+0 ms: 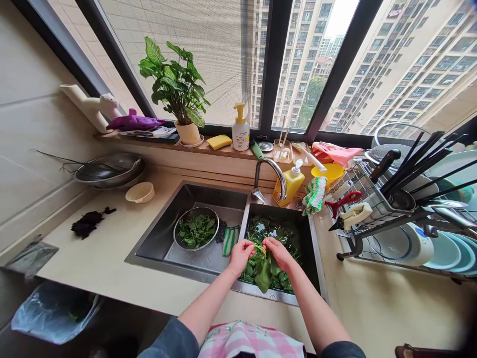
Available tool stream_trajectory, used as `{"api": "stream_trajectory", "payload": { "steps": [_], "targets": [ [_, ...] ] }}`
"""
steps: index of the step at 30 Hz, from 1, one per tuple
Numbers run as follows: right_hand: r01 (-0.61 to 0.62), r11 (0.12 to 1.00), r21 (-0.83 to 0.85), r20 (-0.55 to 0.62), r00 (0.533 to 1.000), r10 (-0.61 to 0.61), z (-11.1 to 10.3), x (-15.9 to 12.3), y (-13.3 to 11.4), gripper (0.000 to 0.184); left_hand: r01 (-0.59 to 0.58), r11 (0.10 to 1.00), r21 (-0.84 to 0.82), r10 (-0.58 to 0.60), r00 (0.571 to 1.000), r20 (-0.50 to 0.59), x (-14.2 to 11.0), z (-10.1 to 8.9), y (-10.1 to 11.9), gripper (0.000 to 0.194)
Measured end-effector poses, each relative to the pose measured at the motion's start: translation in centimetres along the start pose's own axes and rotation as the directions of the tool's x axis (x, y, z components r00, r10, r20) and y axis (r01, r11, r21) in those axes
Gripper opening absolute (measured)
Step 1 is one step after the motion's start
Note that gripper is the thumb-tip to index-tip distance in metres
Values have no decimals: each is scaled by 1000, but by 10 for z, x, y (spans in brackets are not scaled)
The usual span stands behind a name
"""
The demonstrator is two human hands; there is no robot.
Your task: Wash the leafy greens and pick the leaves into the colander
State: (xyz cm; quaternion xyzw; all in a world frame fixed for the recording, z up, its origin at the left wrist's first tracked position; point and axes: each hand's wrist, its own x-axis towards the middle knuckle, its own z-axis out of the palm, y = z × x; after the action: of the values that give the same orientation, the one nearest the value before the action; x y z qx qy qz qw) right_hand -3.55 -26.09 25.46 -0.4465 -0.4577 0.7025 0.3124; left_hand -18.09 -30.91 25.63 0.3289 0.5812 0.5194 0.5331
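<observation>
Over the right sink basin, my left hand pinches a pale green stem of a leafy green. My right hand grips the same stem a short way to the right, and its broad leaves hang down between the two hands. Beneath them, more leafy greens float in dark water. In the left basin stands a round colander with plucked leaves in it. A green-and-white striped scrub cloth lies beside the colander.
Behind the basins rises a curved faucet, with a yellow pump bottle beside it. A dish rack with bowls, chopsticks and a knife fills the right side. Leftward are a small cream basket, a wok and a bag-lined bin.
</observation>
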Motion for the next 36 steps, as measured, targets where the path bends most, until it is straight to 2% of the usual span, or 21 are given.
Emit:
{"api": "stream_trajectory", "payload": {
  "steps": [3,5,7,9,12,15,18,20,22,24,25,27,29,32,36],
  "targets": [
    [131,977,-170,82,990,-119,-1,-4,-6,31,-15,996,87,18,999,-28,7,0,-1,18],
    [216,912,-349,121,975,-185,0,-4,-9,29,-30,987,156,32,999,-12,10,1,1,15],
    [290,796,-531,173,957,-233,1,-2,-11,24,-18,977,210,16,1000,11,12,3,6,12],
    [340,638,-691,223,940,-259,1,1,-13,21,7,970,245,-15,999,29,13,6,13,12],
    [360,426,-830,257,925,-281,1,2,-13,20,53,970,235,-67,996,51,13,12,22,13],
    [353,348,-868,233,910,-343,1,3,-8,19,102,985,138,-114,990,81,14,18,24,15],
    [356,406,-841,181,894,-409,2,7,5,22,127,991,49,-131,987,93,13,21,22,17],
    [346,515,-784,111,895,-432,-1,13,16,24,131,991,27,-133,987,89,12,21,19,19],
    [284,665,-690,-34,906,-422,-7,18,26,27,129,991,29,-131,985,109,9,20,15,20],
    [208,819,-535,-175,921,-349,-17,21,33,31,127,991,38,-131,984,124,6,18,12,21],
    [181,880,-438,-202,935,-292,-22,22,34,34,128,991,33,-131,984,119,5,16,10,20],
    [150,959,-241,-174,965,-195,-30,19,34,40,136,991,-2,-136,988,79,3,12,8,20],
    [130,988,-81,-129,982,-139,-34,15,30,46,148,987,-58,-146,988,47,3,9,7,26],
    [107,993,51,-120,988,-100,-32,9,20,47,178,980,-86,-174,983,56,3,7,11,33],
    [124,991,57,-67,990,-120,-19,3,6,43,161,981,110,-175,976,131,2,11,17,28]
  ]
}}
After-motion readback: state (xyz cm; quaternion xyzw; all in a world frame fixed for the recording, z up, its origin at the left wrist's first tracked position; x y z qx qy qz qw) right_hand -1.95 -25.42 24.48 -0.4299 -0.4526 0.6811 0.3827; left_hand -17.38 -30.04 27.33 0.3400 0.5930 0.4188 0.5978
